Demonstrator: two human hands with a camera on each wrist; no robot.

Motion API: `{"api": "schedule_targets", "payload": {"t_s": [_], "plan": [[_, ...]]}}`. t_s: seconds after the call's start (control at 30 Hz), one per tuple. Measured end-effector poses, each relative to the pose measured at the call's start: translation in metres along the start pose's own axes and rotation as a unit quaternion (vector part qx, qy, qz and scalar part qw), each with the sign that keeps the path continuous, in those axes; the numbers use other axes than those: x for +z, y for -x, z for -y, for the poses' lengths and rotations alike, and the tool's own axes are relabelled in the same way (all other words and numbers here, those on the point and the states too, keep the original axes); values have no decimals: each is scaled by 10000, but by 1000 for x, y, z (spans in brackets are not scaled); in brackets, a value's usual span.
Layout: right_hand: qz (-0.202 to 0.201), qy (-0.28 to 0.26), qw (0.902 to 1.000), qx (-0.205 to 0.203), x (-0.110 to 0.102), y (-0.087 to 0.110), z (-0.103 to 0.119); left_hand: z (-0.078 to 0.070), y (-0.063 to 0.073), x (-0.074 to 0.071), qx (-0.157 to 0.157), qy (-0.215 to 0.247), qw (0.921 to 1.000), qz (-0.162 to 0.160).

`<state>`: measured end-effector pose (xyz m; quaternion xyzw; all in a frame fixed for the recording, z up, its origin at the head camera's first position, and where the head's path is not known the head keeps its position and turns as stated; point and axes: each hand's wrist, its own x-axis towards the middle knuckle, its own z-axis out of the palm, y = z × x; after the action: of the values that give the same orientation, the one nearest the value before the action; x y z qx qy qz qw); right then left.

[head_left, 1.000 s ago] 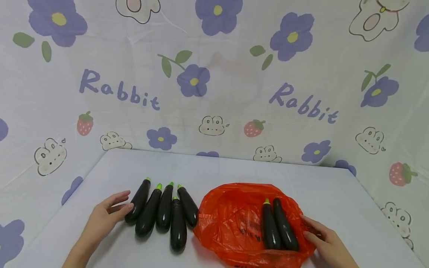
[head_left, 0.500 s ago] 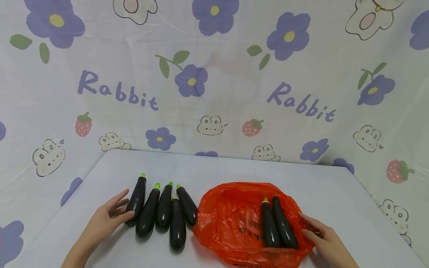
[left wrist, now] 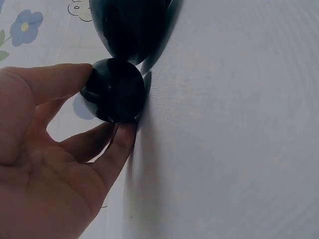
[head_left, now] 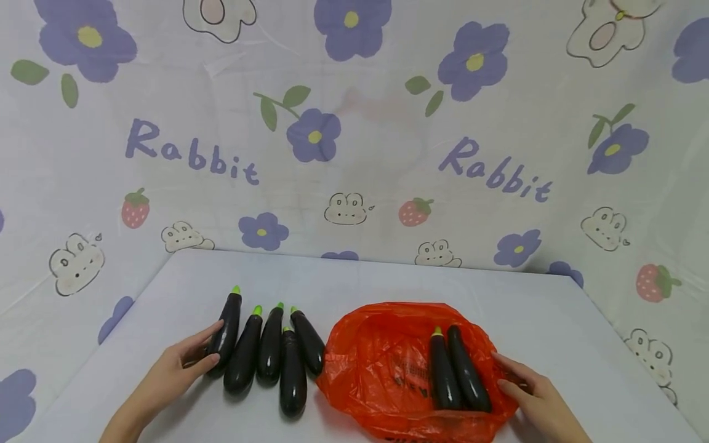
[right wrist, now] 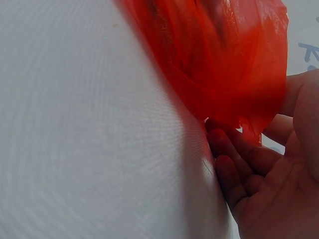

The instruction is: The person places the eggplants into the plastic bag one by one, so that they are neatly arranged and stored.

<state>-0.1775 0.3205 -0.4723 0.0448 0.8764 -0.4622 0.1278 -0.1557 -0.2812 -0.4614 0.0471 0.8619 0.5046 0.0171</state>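
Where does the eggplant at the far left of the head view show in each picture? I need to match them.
Head: the eggplant sits lower left of centre, at the left hand.
Left wrist: the eggplant is upper left of centre, seen end-on between thumb and fingers.
Right wrist: not in it.
Shared landmark: the white table, in all three views.

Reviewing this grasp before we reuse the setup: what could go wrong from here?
1. Slip: the left hand has the leftmost eggplant by its thick lower end; the skin looks glossy, so it might slide or tip if lifted.
2. Knock: the next eggplant lies right alongside and could roll if nudged.
3. Bag collapse: the red bag is thin, with the right hand only at its right side; the left part might sag shut.
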Motion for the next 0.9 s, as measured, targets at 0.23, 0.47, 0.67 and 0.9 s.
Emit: {"api": "schedule_targets", "payload": {"t_s": [0.23,0.47,0.67,0.9], "plan": [[8,-11,10000,56,1,0,1,0,1,2,173,-223,9995,140],[-9,-74,9999,138,2,-1,-1,2,1,2,200,-348,9990,177],[-45,-12,10000,71,0,0,-2,0,0,4,-48,-110,9998,167],[-54,126,9998,-111,-1,1,-1,-1,0,6,-387,51,9992,121]]}}
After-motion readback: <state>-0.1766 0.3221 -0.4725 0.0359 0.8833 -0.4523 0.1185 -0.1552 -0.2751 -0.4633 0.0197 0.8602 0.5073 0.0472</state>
